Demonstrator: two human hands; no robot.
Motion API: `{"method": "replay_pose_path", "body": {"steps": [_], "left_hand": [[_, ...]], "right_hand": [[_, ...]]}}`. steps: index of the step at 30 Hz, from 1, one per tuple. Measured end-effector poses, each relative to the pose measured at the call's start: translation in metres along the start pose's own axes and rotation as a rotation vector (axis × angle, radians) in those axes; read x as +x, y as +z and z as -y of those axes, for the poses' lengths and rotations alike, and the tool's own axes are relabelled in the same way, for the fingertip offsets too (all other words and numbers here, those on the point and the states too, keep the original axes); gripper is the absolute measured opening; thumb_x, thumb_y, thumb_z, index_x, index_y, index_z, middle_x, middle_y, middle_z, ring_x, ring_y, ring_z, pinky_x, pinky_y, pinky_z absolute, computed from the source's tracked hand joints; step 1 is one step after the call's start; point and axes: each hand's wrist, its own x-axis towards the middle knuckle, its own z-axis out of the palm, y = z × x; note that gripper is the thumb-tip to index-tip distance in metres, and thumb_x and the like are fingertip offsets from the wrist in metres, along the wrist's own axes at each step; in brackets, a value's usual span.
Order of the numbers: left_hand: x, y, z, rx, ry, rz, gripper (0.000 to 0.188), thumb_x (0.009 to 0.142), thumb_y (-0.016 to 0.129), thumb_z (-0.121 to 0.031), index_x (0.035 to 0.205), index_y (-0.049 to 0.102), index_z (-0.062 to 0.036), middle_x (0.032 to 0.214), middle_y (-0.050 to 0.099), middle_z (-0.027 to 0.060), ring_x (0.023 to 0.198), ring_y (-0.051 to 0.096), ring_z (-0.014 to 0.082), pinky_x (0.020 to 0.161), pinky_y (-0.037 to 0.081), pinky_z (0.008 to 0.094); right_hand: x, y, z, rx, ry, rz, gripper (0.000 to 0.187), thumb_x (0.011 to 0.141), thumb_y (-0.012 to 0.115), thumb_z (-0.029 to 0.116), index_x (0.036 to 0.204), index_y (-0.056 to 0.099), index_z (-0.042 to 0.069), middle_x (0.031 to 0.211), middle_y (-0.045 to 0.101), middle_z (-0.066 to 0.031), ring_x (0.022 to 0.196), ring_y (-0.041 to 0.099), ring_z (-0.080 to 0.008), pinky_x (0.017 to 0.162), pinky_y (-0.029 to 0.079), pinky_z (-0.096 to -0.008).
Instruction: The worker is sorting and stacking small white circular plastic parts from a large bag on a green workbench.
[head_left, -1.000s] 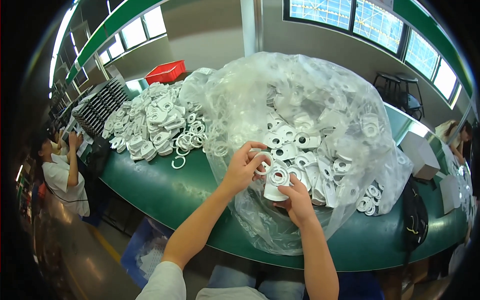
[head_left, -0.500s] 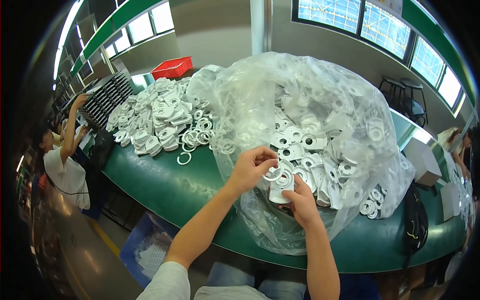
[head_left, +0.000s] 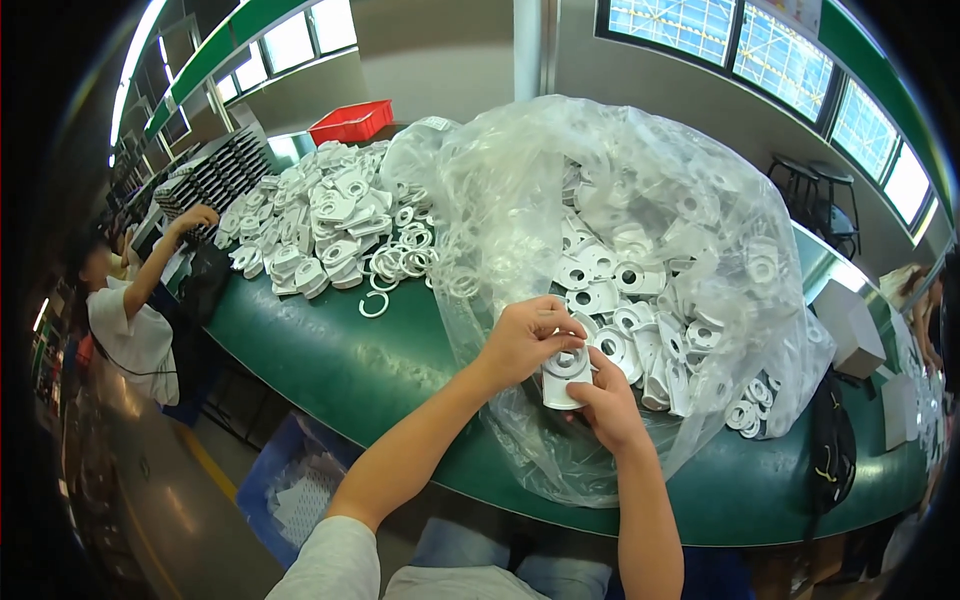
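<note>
My right hand (head_left: 610,405) grips a white plastic part (head_left: 560,391), a flat plate with one rounded end and a round hole, thumb on its face. At its upper end, the bent fingers of my left hand (head_left: 532,342) are closed on a thin white ring (head_left: 563,366) lying against the plate around the hole. The fingers partly hide the ring, so I cannot tell how it sits there. Just beyond my hands, a big clear plastic bag (head_left: 500,200) lies open with many like parts (head_left: 592,296) in it.
On the green table (head_left: 330,350), a heap of white parts (head_left: 320,215) and loose rings (head_left: 405,258) lie to the left. A red bin (head_left: 352,122) stands behind. A blue bin (head_left: 265,480) is below the edge. A black bag (head_left: 832,440) lies right. A co-worker (head_left: 135,325) works at left.
My left hand has brought the ring from beside the plate's upper end onto it. The plate stays in my right hand. The co-worker's raised arm has come lower.
</note>
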Motion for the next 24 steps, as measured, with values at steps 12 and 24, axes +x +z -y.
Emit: {"method": "replay_pose_path", "body": {"steps": [12, 24], "left_hand": [[0.000, 0.006, -0.006, 0.054, 0.048, -0.062, 0.012, 0.073, 0.071, -0.001, 0.084, 0.067, -0.0034, 0.074, 0.056, 0.0020, 0.054, 0.045, 0.0067, 0.048, 0.034, 0.0226], [-0.002, 0.010, -0.004, 0.139, 0.228, -0.153, 0.011, 0.074, 0.069, 0.001, 0.084, 0.065, -0.0032, 0.076, 0.058, 0.0036, 0.056, 0.049, 0.0089, 0.049, 0.037, 0.0217]], "right_hand": [[0.001, -0.001, -0.001, 0.033, -0.012, 0.008, 0.052, 0.075, 0.050, -0.003, 0.126, 0.041, 0.000, 0.098, 0.060, -0.0076, 0.075, 0.060, -0.0140, 0.053, 0.047, -0.0258], [0.003, 0.000, -0.004, 0.000, -0.103, -0.003, 0.037, 0.089, 0.052, 0.005, 0.125, 0.043, -0.001, 0.087, 0.061, -0.0044, 0.066, 0.058, -0.0094, 0.052, 0.046, -0.0234]]}}
